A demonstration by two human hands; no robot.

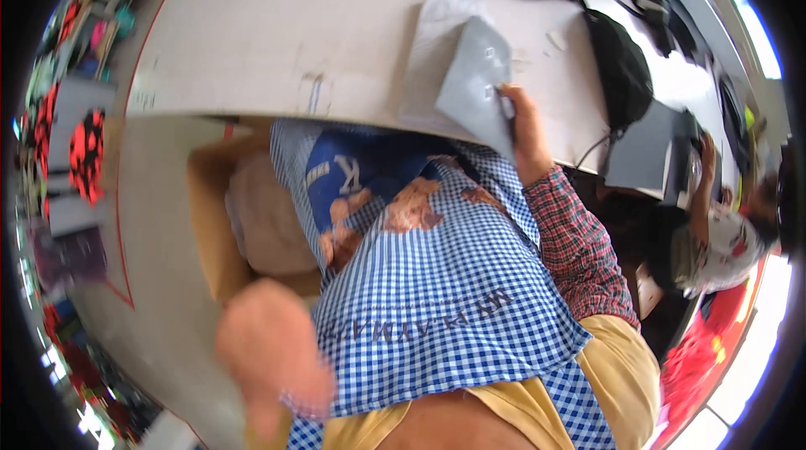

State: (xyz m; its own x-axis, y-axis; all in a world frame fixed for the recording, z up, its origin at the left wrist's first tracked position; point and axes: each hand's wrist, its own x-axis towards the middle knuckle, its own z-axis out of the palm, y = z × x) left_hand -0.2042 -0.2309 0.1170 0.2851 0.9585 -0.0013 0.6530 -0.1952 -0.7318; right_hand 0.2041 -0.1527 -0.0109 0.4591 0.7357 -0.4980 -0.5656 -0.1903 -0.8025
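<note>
Nearest the camera, the left hand point(273, 358) hangs low and blurred over the pale floor, its fingers curled loosely downward with nothing in them, so far as the smear lets one tell; just beside it spreads a blue-and-white gingham apron point(445, 299), a soft woven cloth that drapes in broad folds down the person's front, with a darker blue patch and brownish printed shapes near its upper part; behind the apron's left edge an open cardboard box point(214, 240) stands on the floor, its walls a matte tan, with a rounded pinkish bundle point(269, 219) resting inside; further up, a red plaid sleeve leads to the right hand point(525, 135), which is closed on the edge of a flat grey sheet point(474, 85), thumb and fingers pinching it; the sheet is smooth, stiff-looking and roughly four-sided, with small pale squares on its face, and it lies tilted at the near edge of the pale table point(277, 39), overlapping a lighter grey sheet point(437, 39) beneath it; beyond, a black fabric bag point(621, 68) with a strap slumps on the tabletop; at the far right another person point(714, 240) sits, hands on a dark flat panel.
</note>
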